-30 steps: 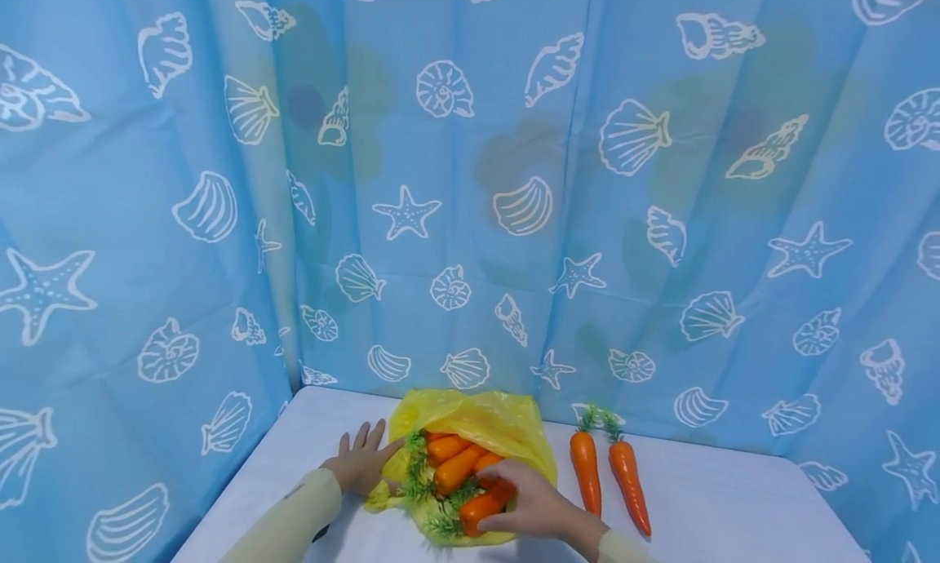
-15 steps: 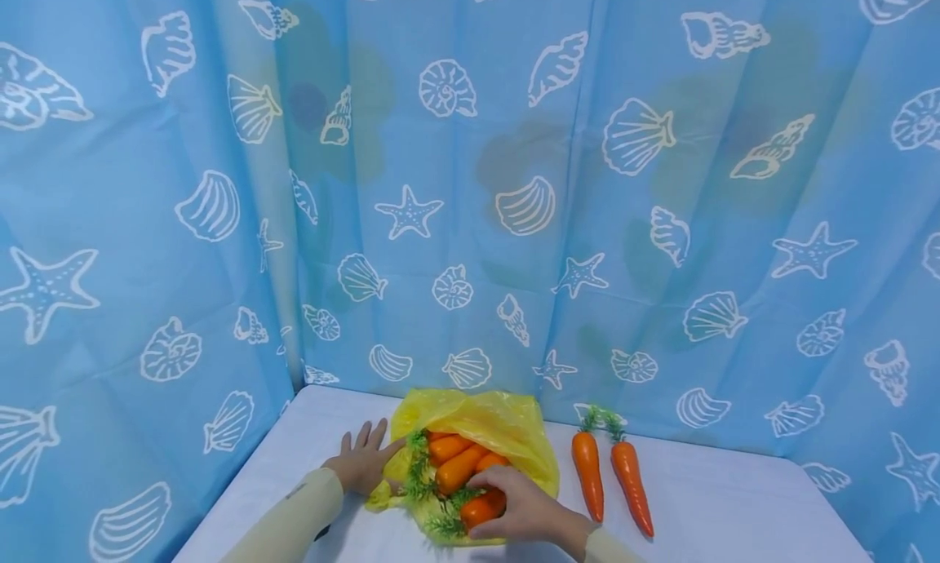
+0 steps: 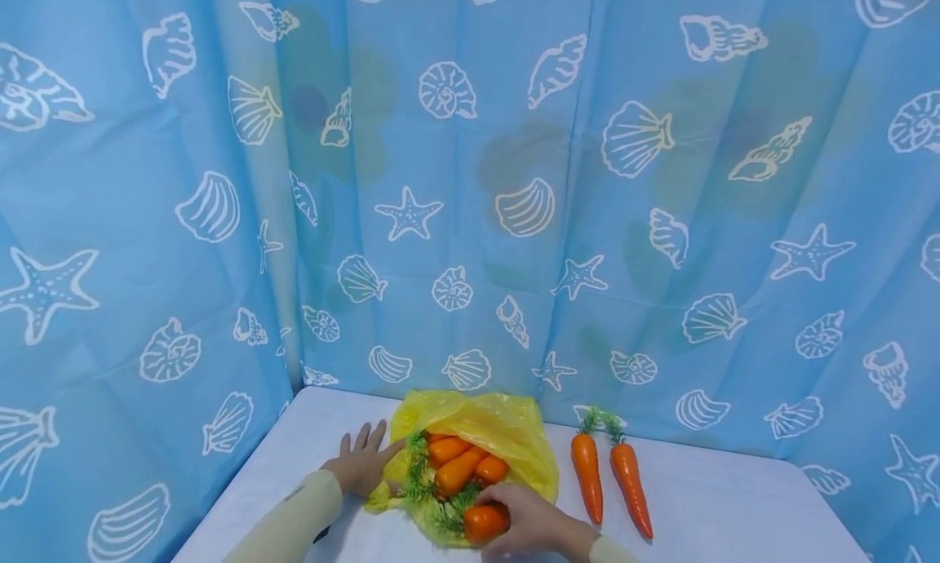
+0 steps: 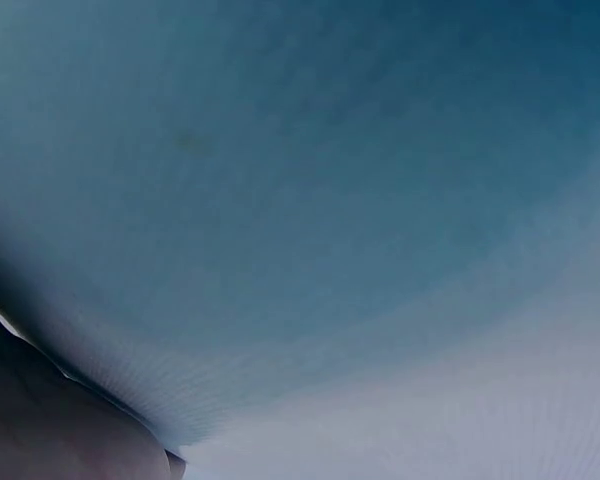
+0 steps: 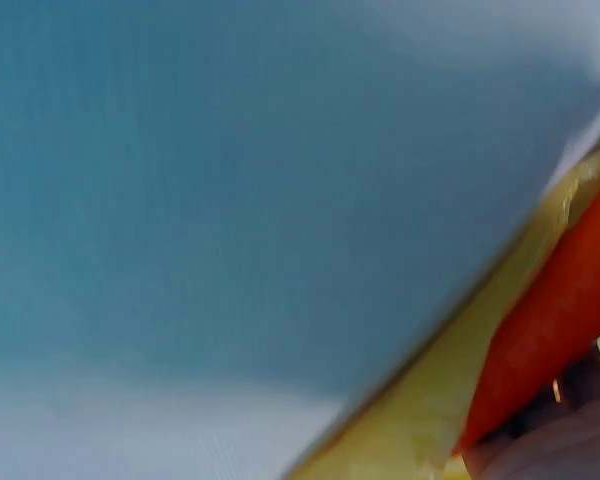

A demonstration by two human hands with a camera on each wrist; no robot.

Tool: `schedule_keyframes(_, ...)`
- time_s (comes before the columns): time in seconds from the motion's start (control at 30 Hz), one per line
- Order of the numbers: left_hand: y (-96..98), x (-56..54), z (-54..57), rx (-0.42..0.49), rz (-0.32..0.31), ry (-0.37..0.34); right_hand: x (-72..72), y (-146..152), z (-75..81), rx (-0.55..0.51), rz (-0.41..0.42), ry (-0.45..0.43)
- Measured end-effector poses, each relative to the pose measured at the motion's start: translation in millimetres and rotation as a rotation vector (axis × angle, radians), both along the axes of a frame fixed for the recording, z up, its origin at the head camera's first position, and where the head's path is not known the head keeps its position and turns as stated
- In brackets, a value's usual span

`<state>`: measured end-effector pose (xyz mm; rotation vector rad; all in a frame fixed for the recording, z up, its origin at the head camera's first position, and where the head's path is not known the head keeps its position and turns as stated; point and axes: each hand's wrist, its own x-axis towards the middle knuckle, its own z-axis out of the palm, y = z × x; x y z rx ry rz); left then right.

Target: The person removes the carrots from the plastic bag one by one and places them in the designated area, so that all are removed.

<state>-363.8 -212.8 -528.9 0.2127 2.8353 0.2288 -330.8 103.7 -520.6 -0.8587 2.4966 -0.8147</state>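
Note:
A yellow plastic bag (image 3: 507, 420) lies on its side on the table, its mouth toward the front left. Several orange carrots (image 3: 457, 472) with green leafy tops (image 3: 420, 473) show in the opening. My right hand (image 3: 530, 518) grips one carrot (image 3: 485, 524) at the front of the mouth, thumb and fingers around it. In the right wrist view that carrot (image 5: 550, 320) points down along the yellow plastic, fingers (image 5: 570, 440) at the corner. My left hand (image 3: 360, 463), fingers spread, rests at the bag's left edge. The left wrist view shows only part of that hand (image 4: 60, 420).
Two carrots (image 3: 587, 473) lie side by side on the white table (image 3: 705, 498), right of the bag, leaves toward the back. A blue curtain (image 3: 470, 220) with white shell prints hangs behind the table and along its left side.
My right hand has shifted slightly down with the carrot in its grip, drawing it a little away from the others. Another carrot's end now shows behind it. The left hand has stayed put.

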Motion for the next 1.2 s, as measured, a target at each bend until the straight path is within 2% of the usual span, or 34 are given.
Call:
schedule_keyframes(0.33, -1.4, -2.2, -7.2, -0.002, -0.003, 0.017, 7.0, -4, 1.2, 0.048, 0.073, 0.072)
schedule_keyframes(0.53, -1.9, -1.3, -5.0, -0.006, -0.024, 0.026, 12.8, -10, 3.6, 0.076, 0.080, 0.087)
schedule_keyframes(0.6, -2.7, -2.4, -6.2, -0.016, -0.028, 0.031, 13.9, -12, 3.7, 0.055, 0.088, 0.067)
schedule_keyframes(0.77, -4.4, -3.8, -9.0, -0.028, -0.032, 0.039, 18.9, -13, 4.9, -0.018, 0.086, -0.043)
schedule_keyframes(0.87, -4.7, -2.7, -8.2, -0.016, -0.036, 0.036, 21.7, -14, 6.6, -0.028, 0.090, -0.060)
schedule_keyframes(1.03, -4.4, -1.3, -5.9, 0.000, -0.036, 0.020, 23.7, -16, 8.9, -0.028, 0.113, -0.032)
schedule_keyframes(1.2, -3.8, -2.2, -6.8, -0.007, -0.040, 0.024, 25.4, -17, 12.7, -0.085, 0.163, -0.050)
